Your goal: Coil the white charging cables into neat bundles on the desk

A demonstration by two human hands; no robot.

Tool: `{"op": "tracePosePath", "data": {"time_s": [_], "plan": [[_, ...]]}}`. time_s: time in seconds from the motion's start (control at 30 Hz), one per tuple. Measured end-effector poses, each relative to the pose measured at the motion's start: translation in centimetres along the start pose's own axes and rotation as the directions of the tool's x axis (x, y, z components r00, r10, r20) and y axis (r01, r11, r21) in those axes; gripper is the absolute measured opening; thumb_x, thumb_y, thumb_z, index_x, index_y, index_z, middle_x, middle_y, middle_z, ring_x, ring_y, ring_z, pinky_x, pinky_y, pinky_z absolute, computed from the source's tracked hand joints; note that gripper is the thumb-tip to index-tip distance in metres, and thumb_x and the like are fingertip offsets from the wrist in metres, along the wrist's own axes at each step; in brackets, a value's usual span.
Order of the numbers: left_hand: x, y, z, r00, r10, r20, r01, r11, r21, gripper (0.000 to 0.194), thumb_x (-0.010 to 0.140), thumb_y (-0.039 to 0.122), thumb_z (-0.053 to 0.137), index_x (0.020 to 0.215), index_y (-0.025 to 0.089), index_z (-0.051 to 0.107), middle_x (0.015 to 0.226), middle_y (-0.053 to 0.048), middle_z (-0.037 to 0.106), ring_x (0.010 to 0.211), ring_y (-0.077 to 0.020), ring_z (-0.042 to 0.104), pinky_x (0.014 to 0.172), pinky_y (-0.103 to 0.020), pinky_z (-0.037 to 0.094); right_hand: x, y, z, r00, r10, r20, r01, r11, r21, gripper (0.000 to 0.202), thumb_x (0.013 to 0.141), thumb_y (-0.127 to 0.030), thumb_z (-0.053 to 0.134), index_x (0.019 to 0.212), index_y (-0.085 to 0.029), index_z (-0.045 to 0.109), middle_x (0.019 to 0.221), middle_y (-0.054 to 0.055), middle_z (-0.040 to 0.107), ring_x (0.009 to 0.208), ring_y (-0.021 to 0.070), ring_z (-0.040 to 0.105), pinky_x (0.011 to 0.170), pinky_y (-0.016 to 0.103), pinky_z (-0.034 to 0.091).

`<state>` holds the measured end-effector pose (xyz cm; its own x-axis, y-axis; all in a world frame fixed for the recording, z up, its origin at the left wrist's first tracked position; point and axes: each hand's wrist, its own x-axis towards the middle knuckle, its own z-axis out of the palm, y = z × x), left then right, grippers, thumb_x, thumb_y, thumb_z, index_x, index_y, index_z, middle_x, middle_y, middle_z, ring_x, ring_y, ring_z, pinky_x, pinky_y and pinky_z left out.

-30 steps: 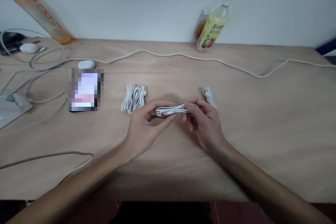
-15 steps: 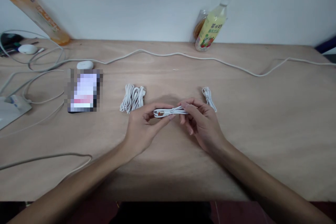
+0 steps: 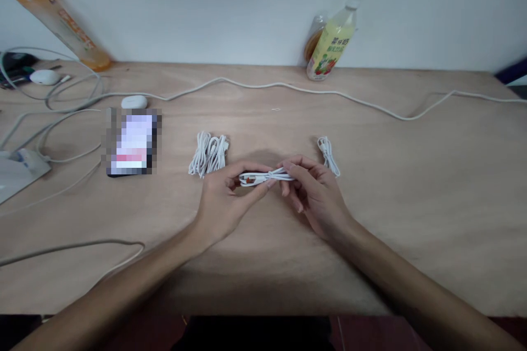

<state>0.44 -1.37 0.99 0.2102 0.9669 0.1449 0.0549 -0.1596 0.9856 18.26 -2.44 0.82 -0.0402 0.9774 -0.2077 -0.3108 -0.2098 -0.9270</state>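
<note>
We have one white cable bundle (image 3: pixel 263 177) raised between our two hands, its loops already gathered lengthwise and cinched about the middle by a thin tie (image 3: pixel 270 175). As we judge it, the coiling of this one is done; whether the tie is fully fastened is too small to tell. A small orange-red piece (image 3: pixel 249 180) shows among the loops toward the left end. On the tabletop (image 3: pixel 411 203) lie other gathered cables: a left cable group (image 3: pixel 200 156), seemingly two bundles side by side, and a single right cable bundle (image 3: pixel 328 156). All of these look coiled already, so what seems left is to finish with the held one and set it down.

Our left hand (image 3: pixel 218 194) pinches the bundle from the left, thumb on the near side and forefinger on the far side. Our right hand (image 3: pixel 321 192) grips its right end between thumb and forefinger, the other fingers curled below. The bundle thus lies crosswise between our fingertips, nearer to us than the cables on either side. The left group sits just beyond our left hand, the single bundle just beyond our right.
</note>
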Motion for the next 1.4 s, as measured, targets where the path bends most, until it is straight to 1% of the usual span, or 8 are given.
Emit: {"op": "tracePosePath", "data": {"time_s": [0.13,0.5,0.73,0.9,0.97,1.07,1.23,1.4], "plan": [[-0.07,0.09,-0.02,1.000,-0.022,-0.001,0.022,1.000,-0.012,0.014,0.088,0.024,0.088,0.100,0.020,0.083,0.099,-0.004,0.087,0.089,-0.0196,0.082,0.082,-0.030,0.067,0.01,-0.02,0.03,1.000,0.014,0.001,-0.014,1.000,0.009,0.033,0.083,-0.051,0.083,0.084,-0.020,0.072,0.055,-0.005,0.065,0.034,0.0062,0.039,0.032,0.020,0.023],[0.11,-0.06,-0.03,1.000,-0.018,-0.004,0.018,1.000,-0.020,0.013,0.086,0.022,0.088,0.098,0.021,0.083,0.096,-0.003,0.086,0.086,-0.0177,0.081,0.079,-0.027,0.065,0.26,0.06,-0.16,1.000,0.004,-0.005,-0.004,1.000,0.001,0.031,0.083,-0.048,0.084,0.082,-0.020,0.073,0.056,-0.004,0.065,0.037,0.0064,0.042,0.034,0.019,0.028],[0.24,0.02,-0.11,0.999,-0.034,0.007,0.034,0.999,-0.010,0.013,0.086,0.023,0.088,0.098,0.021,0.084,0.095,-0.003,0.087,0.086,-0.0190,0.080,0.080,-0.029,0.065,0.21,0.10,-0.25,0.999,-0.031,-0.011,0.031,0.999,-0.038,0.031,0.085,-0.049,0.084,0.084,-0.020,0.074,0.057,-0.004,0.064,0.040,0.0079,0.045,0.035,0.020,0.031],[0.28,-0.21,-0.03,0.998,-0.062,0.015,0.063,0.995,-0.077,0.016,0.086,0.023,0.089,0.101,0.020,0.085,0.098,-0.004,0.087,0.089,-0.0179,0.081,0.083,-0.027,0.065,0.24,0.18,-0.30,0.999,-0.032,-0.019,0.031,0.999,-0.040,0.031,0.084,-0.049,0.084,0.084,-0.020,0.074,0.058,-0.005,0.064,0.040,0.0073,0.046,0.036,0.019,0.032],[0.27,-0.21,0.00,0.996,-0.090,0.016,0.091,0.990,-0.109,0.019,0.085,0.024,0.089,0.102,0.019,0.084,0.100,-0.004,0.087,0.090,-0.0177,0.081,0.085,-0.026,0.065,0.29,0.17,-0.29,0.999,-0.031,-0.029,0.030,0.998,-0.047,0.032,0.084,-0.050,0.084,0.084,-0.020,0.074,0.058,-0.005,0.064,0.041,0.0072,0.046,0.037,0.019,0.032],[0.32,-0.05,0.01,0.990,-0.141,-0.013,0.138,0.981,-0.134,0.025,0.083,0.026,0.092,0.105,0.018,0.083,0.098,-0.004,0.087,0.088,-0.0174,0.082,0.083,-0.026,0.066,0.36,0.13,-0.29,0.999,-0.027,-0.034,0.024,0.998,-0.063,0.032,0.083,-0.050,0.084,0.085,-0.020,0.073,0.059,-0.005,0.064,0.042,0.0077,0.047,0.038,0.020,0.033],[0.60,0.10,0.01,0.982,-0.182,-0.041,0.167,0.955,-0.245,0.040,0.081,0.023,0.093,0.116,0.017,0.076,0.091,-0.002,0.085,0.083,-0.0160,0.081,0.079,-0.025,0.065,0.29,0.17,-0.36,0.999,0.004,0.034,0.000,0.993,-0.117,0.031,0.086,-0.050,0.081,0.084,-0.021,0.069,0.061,-0.004,0.065,0.043,0.0076,0.045,0.040,0.022,0.030],[0.87,-0.02,-0.01,0.979,-0.201,-0.033,0.180,0.929,-0.323,0.056,0.079,0.023,0.095,0.129,0.016,0.070,0.087,-0.001,0.084,0.071,-0.0159,0.079,0.061,-0.022,0.060,0.16,0.21,-0.47,0.990,0.005,0.140,0.020,0.985,-0.172,0.032,0.091,-0.053,0.078,0.087,-0.022,0.070,0.067,-0.003,0.067,0.048,0.0085,0.046,0.045,0.024,0.033]]}}
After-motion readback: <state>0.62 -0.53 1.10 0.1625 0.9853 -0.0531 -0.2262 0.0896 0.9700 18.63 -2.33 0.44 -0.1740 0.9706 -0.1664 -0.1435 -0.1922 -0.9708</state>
